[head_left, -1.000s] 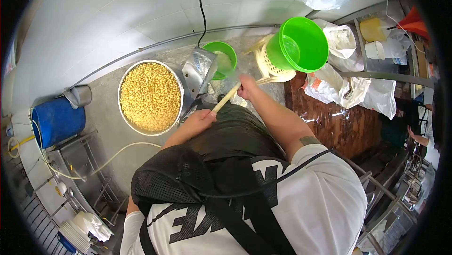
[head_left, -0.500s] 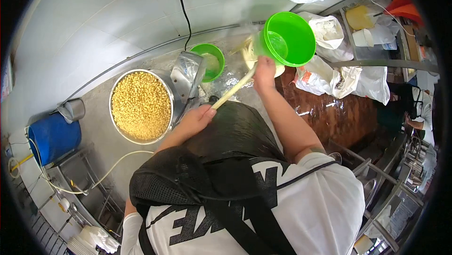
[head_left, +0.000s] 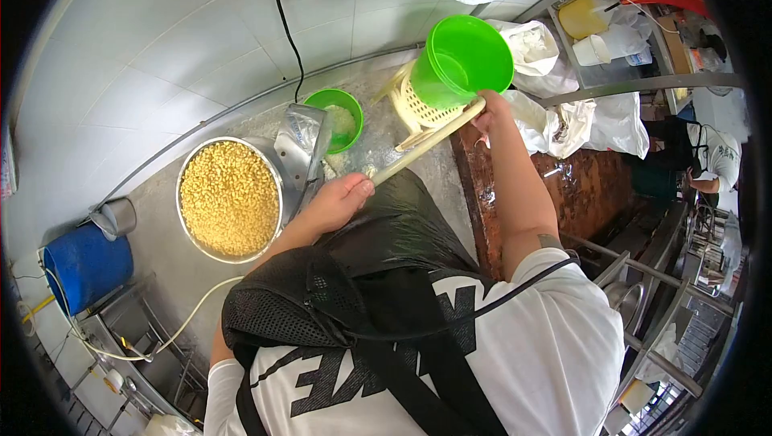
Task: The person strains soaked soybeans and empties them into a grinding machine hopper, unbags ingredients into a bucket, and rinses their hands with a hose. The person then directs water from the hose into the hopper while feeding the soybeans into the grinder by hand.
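One pale rod (head_left: 429,142) slants right of the kernel-filled pot (head_left: 286,185); fingers of the left hand (head_left: 339,201) and right hand (head_left: 491,111) clasp its near and far ends, apparently spaced for control.

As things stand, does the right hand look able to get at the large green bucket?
Probably, but not to grip it yet: the right hand appears close to the rim of the large green bucket, though its fingers are wrapped around the pale stick.
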A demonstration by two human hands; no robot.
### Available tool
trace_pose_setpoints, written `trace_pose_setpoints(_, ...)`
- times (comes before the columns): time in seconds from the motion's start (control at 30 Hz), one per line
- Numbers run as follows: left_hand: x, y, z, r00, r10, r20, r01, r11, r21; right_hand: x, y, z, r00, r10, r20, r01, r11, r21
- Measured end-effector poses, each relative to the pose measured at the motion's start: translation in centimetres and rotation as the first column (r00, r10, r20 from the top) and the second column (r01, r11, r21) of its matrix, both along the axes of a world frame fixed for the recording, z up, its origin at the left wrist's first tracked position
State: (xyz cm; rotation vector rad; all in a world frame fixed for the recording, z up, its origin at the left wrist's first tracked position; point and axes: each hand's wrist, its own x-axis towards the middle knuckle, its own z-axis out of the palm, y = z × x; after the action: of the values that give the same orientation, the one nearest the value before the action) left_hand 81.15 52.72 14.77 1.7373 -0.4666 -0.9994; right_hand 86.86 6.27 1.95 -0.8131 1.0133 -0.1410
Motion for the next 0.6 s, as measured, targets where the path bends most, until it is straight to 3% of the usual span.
trace_pose_setpoints(0.03,0.0,-0.1,1.2,0.998,0.036,-0.057,-0.038,0.999,-0.025,0.0,1.1,2.1,0.994,0.106,0.002,-0.106,0.991,0.080)
trace_pose_setpoints(0.07,0.0,-0.3,2.0,0.991,0.071,-0.114,-0.077,0.996,-0.049,0.0,2.2,4.4,0.993,0.052,-0.110,-0.043,0.996,0.081)
trace_pose_setpoints(0.1,0.0,-0.5,2.4,0.991,0.069,-0.111,-0.075,0.996,-0.050,-0.1,2.0,6.3,0.993,0.050,-0.108,-0.042,0.996,0.079)
trace_pose_setpoints(0.2,0.2,-1.6,3.2,0.989,0.047,-0.141,-0.063,0.992,-0.112,-0.1,0.7,8.9,0.997,0.073,-0.039,-0.074,0.997,-0.030)
trace_pose_setpoints(0.27,0.3,-2.9,3.5,0.999,0.001,-0.053,-0.010,0.987,-0.158,0.5,-0.6,9.8,0.998,-0.053,0.029,0.059,0.969,-0.238)
trace_pose_setpoints(0.4,-0.1,-4.2,3.6,0.996,0.007,-0.087,-0.018,0.993,-0.119,-2.9,-2.6,8.4,0.996,-0.081,-0.049,0.071,0.980,-0.185)
trace_pose_setpoints(0.5,-0.9,-3.9,3.8,0.997,-0.077,-0.021,0.075,0.994,-0.076,-5.6,-2.5,6.2,0.987,-0.107,-0.123,0.096,0.991,-0.094)
trace_pose_setpoints(0.53,-1.1,-3.5,4.0,0.993,-0.102,-0.052,0.099,0.993,-0.056,-6.3,-3.7,4.4,0.994,0.021,-0.109,-0.025,0.999,-0.038)
trace_pose_setpoints(0.57,-1.5,-3.1,4.1,0.989,-0.124,-0.082,0.122,0.992,-0.036,-6.9,-3.7,3.3,0.994,0.019,-0.104,-0.023,0.999,-0.040)
trace_pose_setpoints(0.6,-2.1,-2.7,4.3,0.989,-0.126,-0.077,0.124,0.992,-0.038,-7.6,-3.1,3.1,0.997,0.070,0.026,-0.069,0.997,-0.028)
